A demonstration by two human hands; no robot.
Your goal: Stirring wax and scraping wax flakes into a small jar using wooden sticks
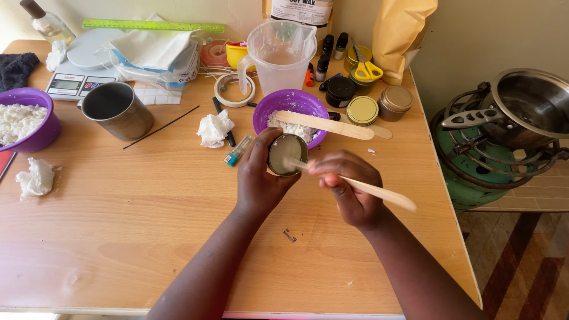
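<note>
My left hand [259, 178] grips a small round metal tin [287, 154], tilted toward me above the wooden table [118, 225]. My right hand [349, 186] holds a flat wooden stick [379, 192] whose tip reaches into the tin. Just behind the tin stands a purple bowl [290, 104] with white wax flakes, and a second wooden stick [323, 124] lies across its rim.
A clear plastic jug [281, 56], gold-lidded tins [363, 109], small dark bottles and yellow scissors [367, 72] stand at the back. A metal cup [117, 109], a scale [74, 83], another purple bowl of flakes [24, 121] and crumpled tissues [214, 128] lie left. A stove with a pan [521, 112] sits right of the table.
</note>
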